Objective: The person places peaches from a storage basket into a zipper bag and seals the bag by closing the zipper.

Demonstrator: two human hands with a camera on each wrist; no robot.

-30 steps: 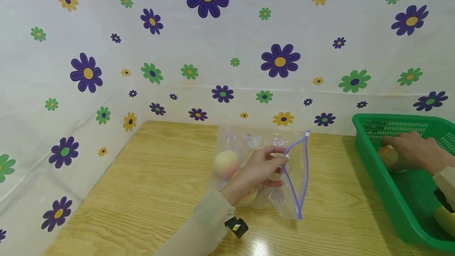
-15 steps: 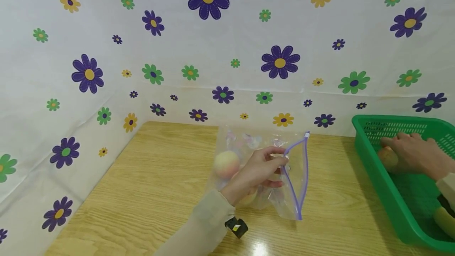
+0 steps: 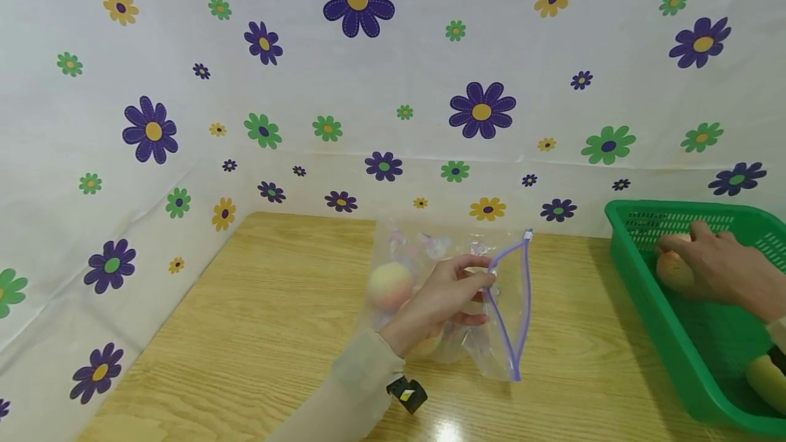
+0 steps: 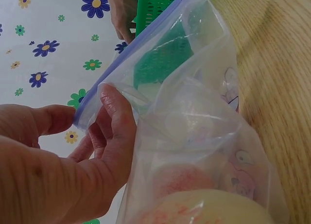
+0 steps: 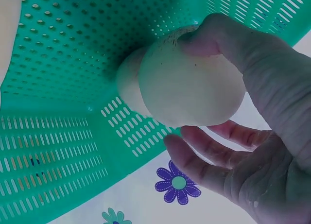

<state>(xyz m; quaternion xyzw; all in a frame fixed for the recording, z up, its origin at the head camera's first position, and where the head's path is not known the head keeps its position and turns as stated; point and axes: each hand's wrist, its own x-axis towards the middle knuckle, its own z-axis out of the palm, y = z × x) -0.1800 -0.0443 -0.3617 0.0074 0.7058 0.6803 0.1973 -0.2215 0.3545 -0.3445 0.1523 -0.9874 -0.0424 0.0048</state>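
Note:
My left hand (image 3: 451,288) pinches the purple zip edge of a clear zip bag (image 3: 442,241) between thumb and fingers, so its mouth gapes to the right. Inside the bag lies a yellow-pink peach (image 3: 391,285), with another partly behind the hand. Over at the green basket (image 3: 657,333), my right hand (image 3: 731,261) grips a pale peach (image 3: 673,271) from above. In the right wrist view the thumb lies near its speckled top and the fingers curl under it. A second round fruit (image 5: 130,83) shows just behind the held one.
Another yellowish fruit (image 3: 767,380) lies in the basket's near part, cut off by the frame. The wooden table (image 3: 276,305) ends at a white cloth with flower prints (image 3: 417,53). A black strap (image 3: 408,394) hangs at the left sleeve.
My right hand has shifted with the peach, which has risen a little and shows more of itself in the basket. The left hand and the bag have kept their place.

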